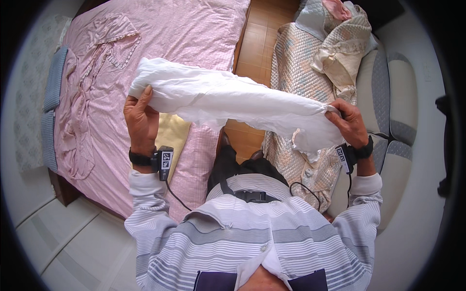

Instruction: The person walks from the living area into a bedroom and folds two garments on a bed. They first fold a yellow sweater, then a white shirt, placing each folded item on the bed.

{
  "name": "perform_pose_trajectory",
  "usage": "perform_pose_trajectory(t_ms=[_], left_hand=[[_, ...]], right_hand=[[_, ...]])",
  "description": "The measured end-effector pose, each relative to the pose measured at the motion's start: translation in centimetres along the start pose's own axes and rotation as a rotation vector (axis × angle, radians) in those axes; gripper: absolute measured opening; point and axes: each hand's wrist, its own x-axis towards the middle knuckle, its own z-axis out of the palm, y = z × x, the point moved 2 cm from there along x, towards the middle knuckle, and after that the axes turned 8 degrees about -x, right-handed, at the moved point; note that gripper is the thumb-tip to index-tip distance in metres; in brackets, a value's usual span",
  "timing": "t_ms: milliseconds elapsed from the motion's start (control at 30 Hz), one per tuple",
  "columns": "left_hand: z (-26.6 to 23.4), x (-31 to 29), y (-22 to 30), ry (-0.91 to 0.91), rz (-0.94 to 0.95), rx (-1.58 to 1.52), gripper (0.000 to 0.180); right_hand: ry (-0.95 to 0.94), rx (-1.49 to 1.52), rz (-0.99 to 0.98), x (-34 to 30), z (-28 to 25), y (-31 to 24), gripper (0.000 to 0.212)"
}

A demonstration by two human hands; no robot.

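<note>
A white garment of thin cloth (218, 94) is stretched between my two hands in front of me, folded into a long strip. My left hand (141, 121) pinches its left end, thumb on top and the other fingers beneath. At the other end my right hand (350, 122) grips a bunched edge between thumb and fingers. A loose flap with a trimmed edge hangs below the strip near my right hand. The garment's exact kind cannot be made out from this fold.
On the left is a bed with a pink sheet (194, 29), a crumpled pink frilled cloth (80, 121) and a folded yellow cloth (172, 133). A sofa (376, 87) stands right, with a quilted cover (296, 63) and piled clothes (342, 63). Tiled floor (255, 41) runs between.
</note>
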Motion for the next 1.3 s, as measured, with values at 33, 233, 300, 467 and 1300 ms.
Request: perform_pose_trajectory(t_ms=[33,233,300,467,1300], left_hand=[[-0.2,0.5,1.5,-0.004,0.018,-0.01,0.022],[-1.1,2.7,9.2,0.004,0.182,-0.077,0.029],[-1.5,3.4,11.2,0.025,0.239,-0.113,0.033],[-3.9,5.8,15.0,0.11,0.332,-0.181,0.041],[-9.1,13.2,14.3,0.207,0.747,0.164,0.038]], right_hand=[[0.001,-0.028,-0.007,1.2,-0.5,-1.2,0.01],[0.032,-0.02,-0.157,10.0,-3.3,-7.5,0.006],[0.049,-0.098,-0.232,13.4,-4.5,-9.6,0.009],[0.137,-0.423,-0.51,22.1,-5.2,-14.2,0.012],[0.167,-0.36,-1.229,59.9,2.9,-20.3,0.009]])
